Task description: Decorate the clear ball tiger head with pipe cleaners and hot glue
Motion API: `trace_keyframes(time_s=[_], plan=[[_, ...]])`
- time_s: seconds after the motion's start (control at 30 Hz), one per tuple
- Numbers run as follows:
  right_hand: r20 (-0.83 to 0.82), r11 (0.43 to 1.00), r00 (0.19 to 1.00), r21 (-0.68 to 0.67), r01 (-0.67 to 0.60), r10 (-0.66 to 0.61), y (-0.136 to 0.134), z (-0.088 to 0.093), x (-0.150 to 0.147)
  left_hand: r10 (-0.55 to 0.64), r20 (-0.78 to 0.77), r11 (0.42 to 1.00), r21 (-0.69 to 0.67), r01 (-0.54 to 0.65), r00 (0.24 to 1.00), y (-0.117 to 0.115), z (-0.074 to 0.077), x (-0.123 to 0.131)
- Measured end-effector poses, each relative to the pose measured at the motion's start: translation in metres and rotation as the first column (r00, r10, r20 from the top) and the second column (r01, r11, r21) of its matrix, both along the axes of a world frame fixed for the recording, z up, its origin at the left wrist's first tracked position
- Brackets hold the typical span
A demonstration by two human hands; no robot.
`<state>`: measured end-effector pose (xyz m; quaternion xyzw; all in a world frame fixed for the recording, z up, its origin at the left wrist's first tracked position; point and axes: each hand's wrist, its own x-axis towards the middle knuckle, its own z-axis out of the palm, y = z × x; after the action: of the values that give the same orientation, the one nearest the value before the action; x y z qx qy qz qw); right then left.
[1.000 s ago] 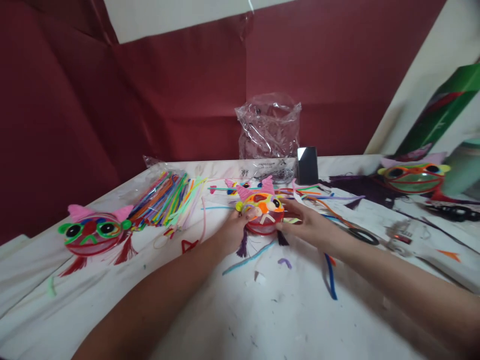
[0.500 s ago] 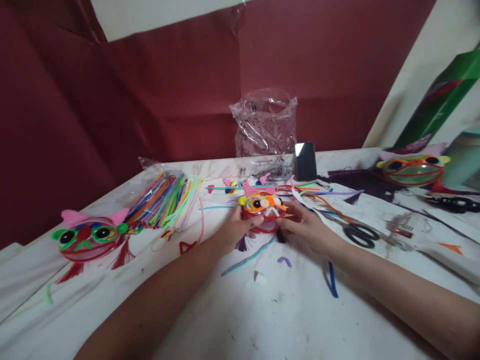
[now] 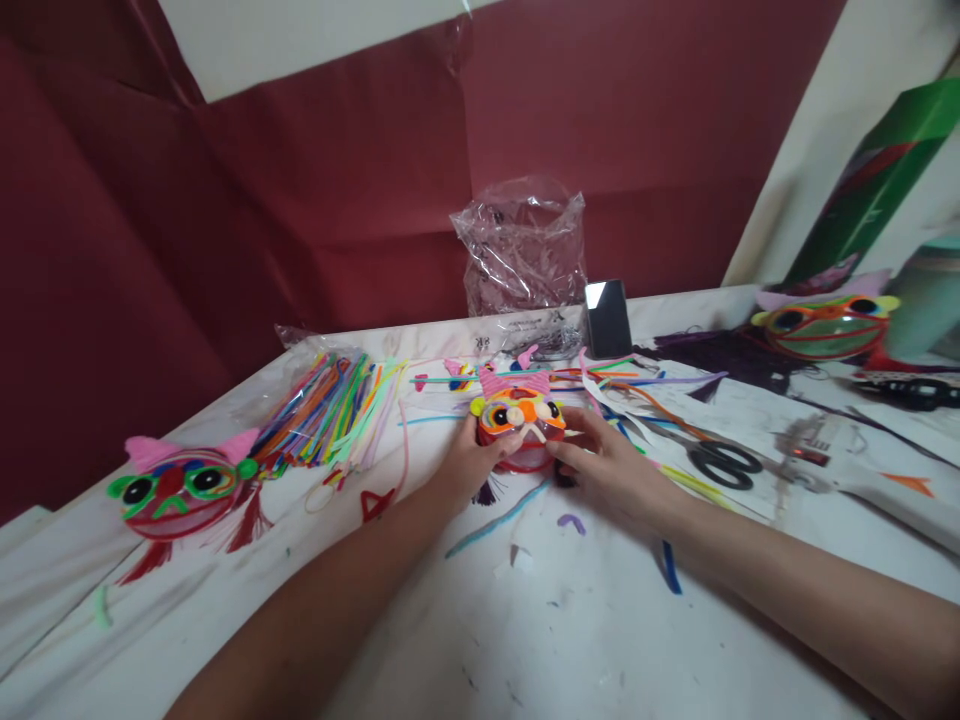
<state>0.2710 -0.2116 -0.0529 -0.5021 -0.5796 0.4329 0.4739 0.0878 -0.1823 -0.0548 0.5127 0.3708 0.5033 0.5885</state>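
Between my hands, at the middle of the table, is a small lion-head craft (image 3: pixel 525 410) with pink ears, an orange brow, black eyes and a red-rimmed mouth. My left hand (image 3: pixel 476 450) grips its left side, thumb across the front near the mouth. On the other side my right hand (image 3: pixel 596 450) holds its right edge with fingers and thumb. A dark purple tassel (image 3: pixel 486 491) hangs beneath the craft. In front of it lie a blue pipe cleaner (image 3: pixel 495 522) and a short purple piece (image 3: pixel 571 523).
A finished-looking head (image 3: pixel 176 495) with red tassels stands left, another (image 3: pixel 825 325) far right. Behind are a bundle of pipe cleaners (image 3: pixel 322 410), a clear plastic bag (image 3: pixel 525 250) and a phone (image 3: pixel 608 320). Scissors (image 3: pixel 724 464) and a white glue gun (image 3: pixel 832 465) lie right.
The craft faces up slightly more toward me, its pink ears showing more fully. Both hands keep their hold on it. The whole view has shifted a little.
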Motion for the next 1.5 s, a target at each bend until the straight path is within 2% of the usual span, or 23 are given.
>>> trace_keyframes(time_s=[0.17, 0.37, 0.6, 0.8, 1.07, 1.2, 1.5], plan=[[0.010, 0.999, 0.999, 0.030, 0.037, -0.037, -0.004, 0.005, -0.002, -0.065, 0.033, 0.998, 0.025, 0.064, 0.997, 0.000, -0.003, -0.002], [0.044, 0.982, 0.991, 0.148, 0.119, -0.127, -0.007, 0.005, -0.006, -0.005, -0.117, 0.994, 0.109, 0.018, 0.993, -0.009, 0.001, 0.003], [-0.033, 0.987, 0.998, 0.152, 0.060, -0.055, -0.003, -0.007, -0.004, 0.062, -0.233, 0.974, 0.225, -0.008, 0.971, -0.013, 0.004, 0.003], [-0.025, 0.985, 0.997, 0.151, 0.080, -0.077, -0.003, -0.007, -0.004, 0.084, -0.211, 0.977, 0.208, -0.039, 0.974, -0.016, 0.008, 0.005], [-0.171, 0.995, 0.985, 0.103, -0.017, 0.034, -0.004, -0.002, -0.005, -0.038, -0.005, 0.986, 0.161, 0.038, 0.999, -0.007, 0.008, 0.000], [-0.251, 0.997, 0.967, 0.077, -0.011, 0.030, -0.001, -0.006, -0.005, -0.075, 0.036, 0.989, 0.132, 0.069, 0.997, -0.005, 0.009, -0.004], [-0.189, 0.992, 0.982, 0.126, -0.004, 0.028, -0.001, -0.006, -0.002, -0.113, 0.054, 0.987, 0.124, 0.106, 0.992, -0.003, 0.007, -0.007]])
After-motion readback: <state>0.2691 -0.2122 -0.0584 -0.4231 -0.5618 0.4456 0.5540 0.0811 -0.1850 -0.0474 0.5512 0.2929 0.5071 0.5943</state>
